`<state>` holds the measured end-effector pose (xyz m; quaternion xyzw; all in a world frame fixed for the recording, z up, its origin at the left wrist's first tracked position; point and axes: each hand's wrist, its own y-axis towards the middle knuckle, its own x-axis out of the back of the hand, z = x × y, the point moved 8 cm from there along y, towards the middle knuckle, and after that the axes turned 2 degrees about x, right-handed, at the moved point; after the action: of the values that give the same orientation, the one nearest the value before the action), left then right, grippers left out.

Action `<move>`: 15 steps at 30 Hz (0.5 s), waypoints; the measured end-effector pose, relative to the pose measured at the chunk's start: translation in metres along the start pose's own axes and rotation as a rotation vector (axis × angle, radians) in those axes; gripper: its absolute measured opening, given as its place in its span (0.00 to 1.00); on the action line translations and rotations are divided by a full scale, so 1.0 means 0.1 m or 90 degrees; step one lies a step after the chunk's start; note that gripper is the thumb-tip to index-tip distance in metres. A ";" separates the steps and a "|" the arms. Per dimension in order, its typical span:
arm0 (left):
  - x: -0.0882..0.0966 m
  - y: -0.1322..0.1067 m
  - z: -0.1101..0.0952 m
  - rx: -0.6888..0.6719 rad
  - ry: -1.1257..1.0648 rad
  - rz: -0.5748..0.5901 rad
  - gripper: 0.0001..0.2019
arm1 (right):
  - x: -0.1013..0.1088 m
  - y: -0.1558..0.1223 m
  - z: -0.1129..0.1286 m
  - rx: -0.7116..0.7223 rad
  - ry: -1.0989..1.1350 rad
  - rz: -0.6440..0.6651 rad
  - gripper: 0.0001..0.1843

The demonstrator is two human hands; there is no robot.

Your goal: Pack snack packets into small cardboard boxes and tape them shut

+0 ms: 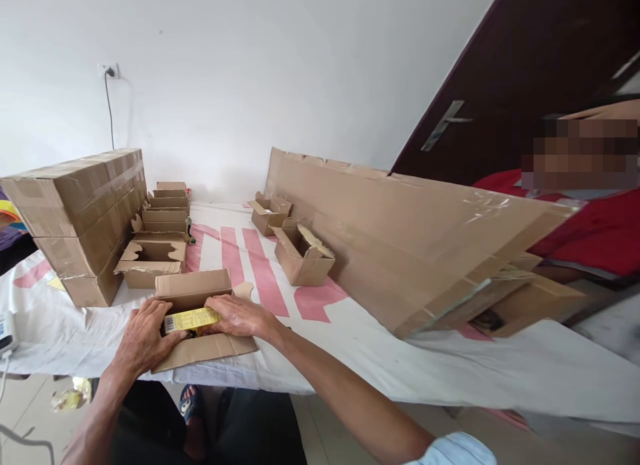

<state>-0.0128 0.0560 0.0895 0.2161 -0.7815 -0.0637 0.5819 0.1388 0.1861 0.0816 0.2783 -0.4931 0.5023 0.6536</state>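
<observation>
Directly before me an open cardboard box (210,350) sits at the table's near edge, its flaps folded outward. A yellow packet with a barcode (190,319) lies across the box's opening. My left hand (147,333) grips the packet's left end and the box's left side, fingers curled. At the packet's right end my right hand (237,315) has its fingers closed over it. What lies beneath the packet is mostly hidden by it and my hands.
Left stands a stack of sealed cartons (95,211), beside a row of open boxes (153,268). Two more open boxes (304,255) stand before a long cardboard panel (390,231). Behind it, right, is a person in a red top (575,231). A white device (7,333) lies at the left edge.
</observation>
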 end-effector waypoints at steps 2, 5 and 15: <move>0.00 0.03 0.02 -0.001 -0.005 0.002 0.22 | 0.04 -0.01 0.01 0.011 0.014 -0.011 0.10; 0.05 0.04 0.06 0.020 -0.036 -0.001 0.27 | 0.18 -0.08 -0.04 0.018 0.058 -0.057 0.13; 0.30 0.35 0.01 0.100 -0.525 0.042 0.42 | 0.61 -0.09 -0.13 0.117 0.525 -0.138 0.27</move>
<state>-0.0298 0.0748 0.1281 0.1909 -0.9579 -0.0665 0.2040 0.1526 0.2179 0.1348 0.1617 -0.1121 0.5420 0.8170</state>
